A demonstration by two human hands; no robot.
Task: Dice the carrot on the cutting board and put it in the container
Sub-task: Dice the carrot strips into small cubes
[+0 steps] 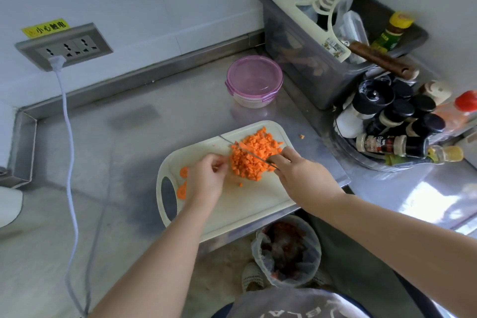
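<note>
A white cutting board (245, 204) is seen lying on the steel surface (116, 152), with its handle slot turned toward the left. A heap of diced carrot (254, 159) is piled on the far half of the board, and two round carrot slices (182, 183) are left near the handle slot, partly hidden behind the left hand (206, 179). The left hand is held at the left edge of the heap with its fingers curled inward; whether anything is pinched between them cannot be told. A knife (247, 150) is gripped by the right hand (302, 178), fingers wrapped round the handle, and its thin blade is laid across the heap, pointing away to the left. One stray carrot cube (301, 136) is found on the surface just past the board's far right corner. The round container (254, 80) is set beyond the board, apart from it, with its purple lid clipped on. A grey storage bin (296, 64) is placed just to its right, and a rack of spice bottles (387, 124) is stood near that. A white cable (67, 121) is plugged into a wall socket (64, 45) at the left.
</note>
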